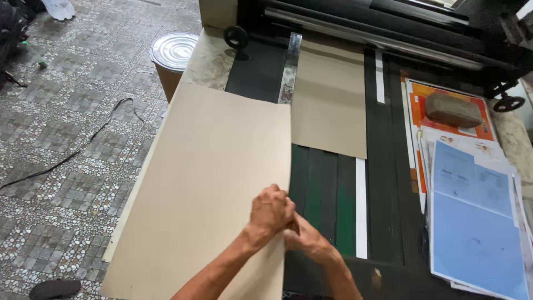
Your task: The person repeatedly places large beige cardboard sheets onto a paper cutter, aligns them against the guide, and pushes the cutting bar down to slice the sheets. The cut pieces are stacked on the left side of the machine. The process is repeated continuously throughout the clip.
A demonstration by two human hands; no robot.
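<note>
A large tan cardboard sheet (205, 189) lies on the bench (383, 183), its right edge pinched by both hands: the left hand (270, 212) closed over the edge from above, the right hand (306, 240) gripping just beside it. Keeping that edge square to the sheet (330, 100) ahead of the hands looks wise. Right of the hands, blue printed sheets (474, 222) and a brick (452, 110). Left, a patterned tile floor (61, 139) with a lidded drum (173, 58)

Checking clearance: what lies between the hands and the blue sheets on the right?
Head view: between the hands and the blue sheets lies only bare dark machine bed with a white strip.
</note>
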